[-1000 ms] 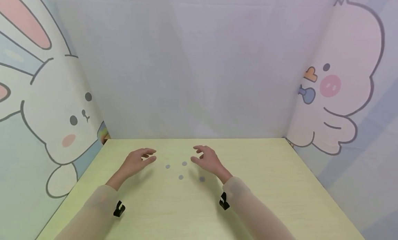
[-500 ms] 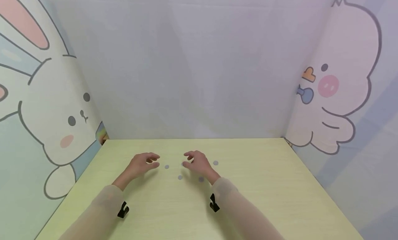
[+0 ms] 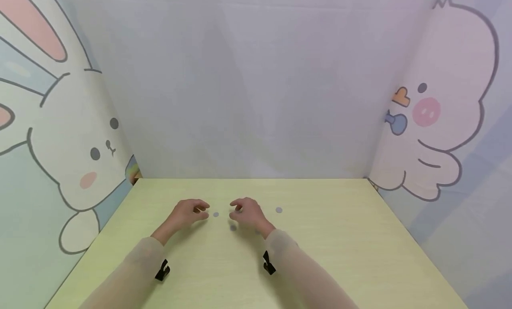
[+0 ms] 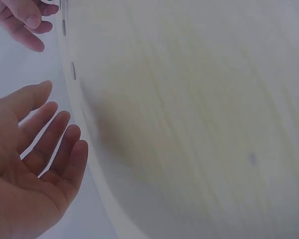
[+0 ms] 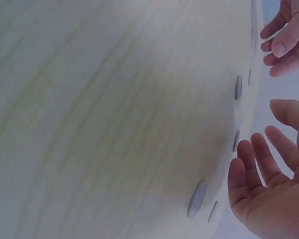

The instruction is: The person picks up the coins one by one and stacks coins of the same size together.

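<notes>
My left hand point(image 3: 186, 214) hovers over the table with its fingers loosely bent and nothing in its grasp. Just beyond its fingertips lies a small flat grey disc point(image 3: 216, 214). Facing it, my right hand point(image 3: 250, 214) is held above the table too, its palm bare in the right wrist view and its fingers relaxed. Below its thumb is a second grey disc point(image 3: 233, 228), and another grey disc point(image 3: 278, 210) lies to its right. The right hand and wrist partly cover further discs in the head view. Several discs show in the right wrist view, the largest-looking disc point(image 5: 197, 198) near the bottom.
The pale wooden table point(image 3: 328, 246) carries the discs around its middle. A plain pale cloth point(image 3: 256, 86) hangs behind it, with a printed rabbit point(image 3: 76, 158) on the left side and a printed duck-like figure point(image 3: 448, 78) on the right. Black clips point(image 3: 163, 270) sit at both forearms.
Both hands have drawn closer together and slightly nearer the body, the right one moving farther. The disc at the right, hidden behind the right hand before, now shows. The discs stay put.
</notes>
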`<state>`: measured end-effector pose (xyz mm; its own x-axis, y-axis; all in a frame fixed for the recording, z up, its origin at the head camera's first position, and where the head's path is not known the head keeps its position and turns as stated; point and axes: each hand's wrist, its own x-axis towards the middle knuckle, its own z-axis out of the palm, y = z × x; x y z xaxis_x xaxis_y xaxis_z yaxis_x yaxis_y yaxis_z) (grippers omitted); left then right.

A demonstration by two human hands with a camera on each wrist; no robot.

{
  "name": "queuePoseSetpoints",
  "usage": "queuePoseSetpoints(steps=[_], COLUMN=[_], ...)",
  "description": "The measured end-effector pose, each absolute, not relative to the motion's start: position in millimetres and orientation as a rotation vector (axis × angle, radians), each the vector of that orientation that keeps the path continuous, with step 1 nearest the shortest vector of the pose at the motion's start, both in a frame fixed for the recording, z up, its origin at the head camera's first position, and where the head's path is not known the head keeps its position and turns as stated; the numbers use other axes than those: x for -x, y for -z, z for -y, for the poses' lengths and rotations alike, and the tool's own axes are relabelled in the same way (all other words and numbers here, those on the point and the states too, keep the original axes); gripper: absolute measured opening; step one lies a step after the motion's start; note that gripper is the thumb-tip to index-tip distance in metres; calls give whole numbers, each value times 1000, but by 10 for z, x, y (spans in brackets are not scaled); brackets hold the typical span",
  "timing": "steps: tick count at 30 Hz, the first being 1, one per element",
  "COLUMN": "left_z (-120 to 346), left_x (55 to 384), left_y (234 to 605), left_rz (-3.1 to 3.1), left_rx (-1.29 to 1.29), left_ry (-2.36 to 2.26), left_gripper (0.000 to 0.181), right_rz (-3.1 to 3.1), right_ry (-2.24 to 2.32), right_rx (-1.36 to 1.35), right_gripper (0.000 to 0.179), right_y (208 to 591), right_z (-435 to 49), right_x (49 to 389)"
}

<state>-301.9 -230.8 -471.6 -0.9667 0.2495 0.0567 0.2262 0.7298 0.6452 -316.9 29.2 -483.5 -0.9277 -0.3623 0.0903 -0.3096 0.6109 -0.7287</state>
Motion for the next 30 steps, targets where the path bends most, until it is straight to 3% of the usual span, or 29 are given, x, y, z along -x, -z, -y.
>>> queuePoseSetpoints(steps=[30], left_z=[2180], left_x=[3169], left_y=[4812], left_rz=[-2928], left_rx=[-411], left_ry=[-966], left_gripper=[14], right_rz=[-2856], right_ry=[956], right_rx=[575], right_gripper=[26], right_y=[4911], right_z=[47], right_x=[3280])
